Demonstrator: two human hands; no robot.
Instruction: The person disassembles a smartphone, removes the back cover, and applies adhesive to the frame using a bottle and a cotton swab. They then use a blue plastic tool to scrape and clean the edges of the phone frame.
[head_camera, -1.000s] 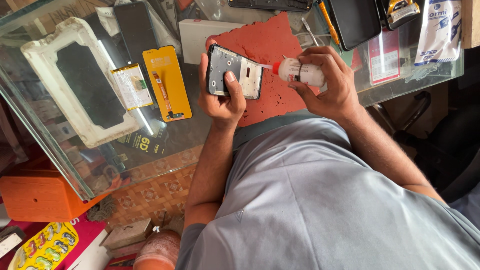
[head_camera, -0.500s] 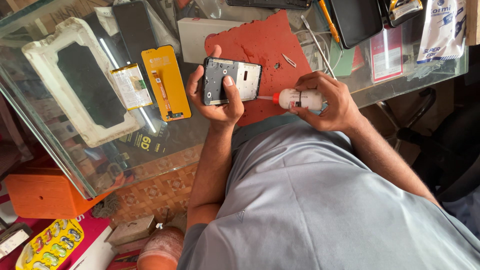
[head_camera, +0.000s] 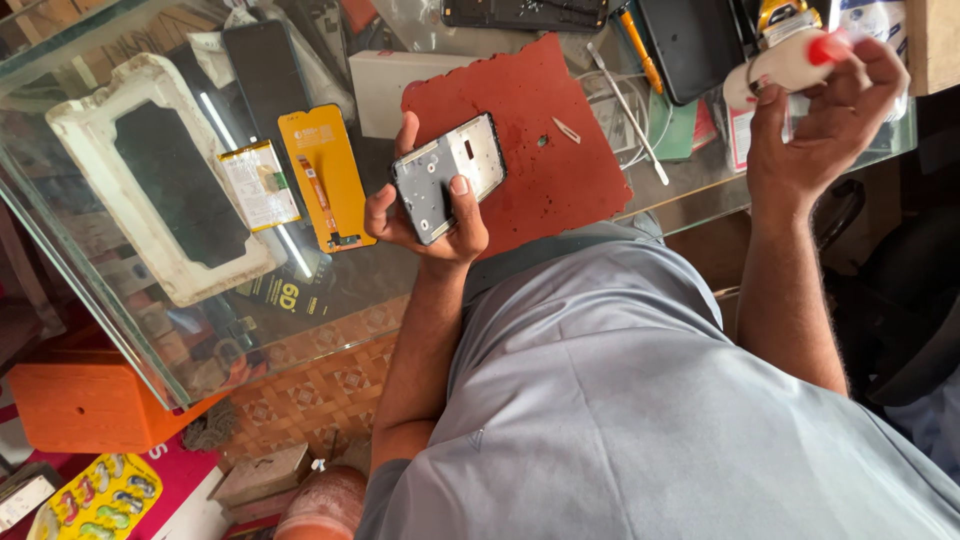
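Observation:
My left hand (head_camera: 425, 225) grips a grey phone middle frame (head_camera: 445, 175), thumb across its lower face, held just above the near edge of a red work mat (head_camera: 545, 150) on the glass table. Far off to the right, my right hand (head_camera: 810, 130) is raised over the table's right end. It holds a small white bottle with a red cap (head_camera: 785, 62) lying sideways in the fingers. The two hands are well apart.
On the glass table (head_camera: 330, 290) lie a yellow display part (head_camera: 322, 175), a small battery (head_camera: 258, 185), a white foam tray with a dark panel (head_camera: 150, 200), a black phone (head_camera: 265, 70), a white box (head_camera: 385, 85), an orange-handled tool (head_camera: 640, 50) and a black slab (head_camera: 690, 45). An orange box (head_camera: 90, 400) sits below.
My right hand has carried the bottle away from the phone frame, out to the right and farther up the table. My left hand still holds the frame, slightly turned.

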